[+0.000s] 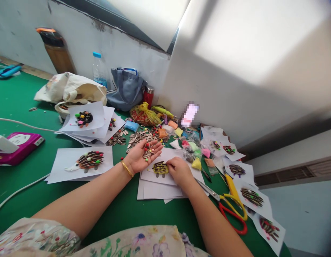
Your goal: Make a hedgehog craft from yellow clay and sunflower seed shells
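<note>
Worked figure: yellow-and-dark striped hedgehog shape [160, 167] on a white paper sheet [167, 153], the dial's centre for every place here, lying on the green-covered counter [122, 210].
Left hand [142, 157]: at 10 o'clock, palm up and unclenched, bearing loose striped seeds [147, 155] and small coloured balls [146, 160].
Right hand [180, 173]: at 3 o'clock, fingers curled, tips at the figure's edge; whether they pinch anything, I cannot tell.
Knotted yellow plastic bag [144, 116]: between 11 and 12 o'clock, see-through, red contents inside.
Small clear plastic packets [197, 153]: around 2 o'clock, several holding soft lumps in green, pink, orange and yellow.
Blue-grey cloth bag [125, 91]: 11 o'clock, something blue and white poking from its mouth.
Cream canvas bag [53, 89]: 10 o'clock, mouth gaping, contents too dark to tell; its print is illegible.
Clear blue-capped bottle [99, 69]: near 11 o'clock, behind the bags; lettering on its blue label unreadable.
Silver-topped red flask [148, 96]: between 11 and 12 o'clock, contents hidden.
Glossy magenta box [31, 142]: 9 o'clock, white label, its writing too small to read.
</note>
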Demonstrator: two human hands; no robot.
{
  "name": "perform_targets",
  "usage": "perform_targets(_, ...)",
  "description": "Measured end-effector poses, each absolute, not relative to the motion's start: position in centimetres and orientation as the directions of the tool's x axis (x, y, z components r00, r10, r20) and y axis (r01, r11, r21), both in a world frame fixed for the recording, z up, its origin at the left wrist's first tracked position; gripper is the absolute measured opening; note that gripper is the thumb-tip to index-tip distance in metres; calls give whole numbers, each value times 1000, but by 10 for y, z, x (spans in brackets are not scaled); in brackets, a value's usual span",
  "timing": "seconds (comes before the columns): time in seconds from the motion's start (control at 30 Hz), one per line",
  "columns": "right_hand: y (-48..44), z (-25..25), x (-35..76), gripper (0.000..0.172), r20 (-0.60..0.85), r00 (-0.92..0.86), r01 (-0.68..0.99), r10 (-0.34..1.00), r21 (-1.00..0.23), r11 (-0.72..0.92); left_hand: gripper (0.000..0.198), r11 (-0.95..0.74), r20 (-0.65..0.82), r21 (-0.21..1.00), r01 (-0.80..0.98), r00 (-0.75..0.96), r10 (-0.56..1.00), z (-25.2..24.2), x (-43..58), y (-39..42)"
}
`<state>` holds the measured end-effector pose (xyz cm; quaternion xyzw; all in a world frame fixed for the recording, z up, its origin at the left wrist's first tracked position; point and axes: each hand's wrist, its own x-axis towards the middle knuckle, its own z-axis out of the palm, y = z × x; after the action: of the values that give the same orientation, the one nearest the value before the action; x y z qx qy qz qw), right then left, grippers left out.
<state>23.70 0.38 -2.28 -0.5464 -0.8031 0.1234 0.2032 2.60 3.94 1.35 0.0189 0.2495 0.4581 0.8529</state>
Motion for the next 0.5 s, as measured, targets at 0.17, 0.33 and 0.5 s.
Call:
perform_targets(0.17, -2, -12, 242, 24, 215, -328, 834, 920, -391, 389, 36, 579, -422, 264, -772, 447, 789, 16, 26, 36)
perform_targets(0.33, -8, 21, 228, 26, 373, -382, 795, 845, -335, 507, 38, 584, -397, 265, -767, 466, 791, 19, 27, 34)
perform_targets(0.5, 8, 42, 181, 25, 404, -608, 675, 684, -191, 713, 39, 603, -342, 304, -738, 506, 792, 15, 27, 34)
